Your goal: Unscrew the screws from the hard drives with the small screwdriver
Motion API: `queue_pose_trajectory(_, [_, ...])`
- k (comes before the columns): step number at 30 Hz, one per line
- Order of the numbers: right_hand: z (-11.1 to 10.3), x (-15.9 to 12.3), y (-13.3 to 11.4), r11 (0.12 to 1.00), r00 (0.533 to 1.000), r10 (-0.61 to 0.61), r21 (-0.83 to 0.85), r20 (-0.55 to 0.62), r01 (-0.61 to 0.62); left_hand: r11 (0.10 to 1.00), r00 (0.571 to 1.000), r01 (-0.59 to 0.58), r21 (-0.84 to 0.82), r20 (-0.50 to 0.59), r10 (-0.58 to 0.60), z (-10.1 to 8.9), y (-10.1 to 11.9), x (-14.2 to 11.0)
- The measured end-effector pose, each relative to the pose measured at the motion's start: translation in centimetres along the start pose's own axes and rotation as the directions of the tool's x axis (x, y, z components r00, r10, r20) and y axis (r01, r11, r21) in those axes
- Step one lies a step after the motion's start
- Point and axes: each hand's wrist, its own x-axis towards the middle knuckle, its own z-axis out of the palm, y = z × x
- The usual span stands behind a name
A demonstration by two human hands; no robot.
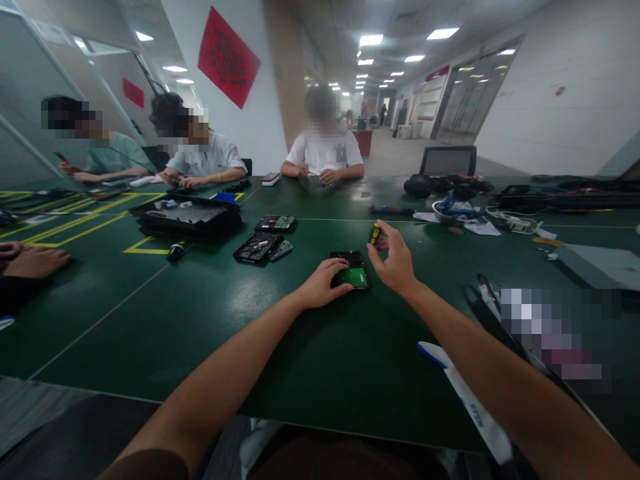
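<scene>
At your 12 o'clock, black drive (353, 257), green board (354, 277) on it, seemingly not yet off. Your left hand (323, 283) grips drive, fingers part-spread; right hand (394, 259), 1 o'clock, pinches yellow-black tool (374, 233), clear. At 11, casing (256, 248), loose-looking circuit piece (283, 251) beside.

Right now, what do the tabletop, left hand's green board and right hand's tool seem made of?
Tabletop: probably a semigloss coating or mat, given its soft glare.
Green board: likely smoothly coated fibreglass, judging by its circuit-board look.
Tool: perhaps plastic, from its yellow and black colouring; finish unclear.
</scene>
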Motion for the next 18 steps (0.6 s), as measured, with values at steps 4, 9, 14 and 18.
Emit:
queue_pose_trajectory(4, [-0.15,0.13,-0.28,1.0,1.0,-0.014,0.005,0.0,0.014,1.0,1.0,-0.005,0.003,0.0,0.005,-0.06,0.03,-0.01])
queue_pose_trajectory(9, [-0.08,0.04,-0.11,1.0,1.0,-0.013,0.009,0.012,0.013,1.0,1.0,0.012,-0.009,0.01,-0.012,-0.08,0.02,-0.02])
queue_pose_trajectory(14, [-0.14,0.11,-0.18,1.0,1.0,-0.013,0.002,-0.002,0.013,1.0,1.0,0.002,-0.009,0.0,-0.002,-0.01,-0.07,-0.04])
queue_pose_trajectory(18, [-0.28,0.2,-0.37,1.0,1.0,-0.028,-0.009,0.006,0.028,1.0,1.0,0.006,-0.006,0.003,-0.006,0.0,-0.09,-0.04])
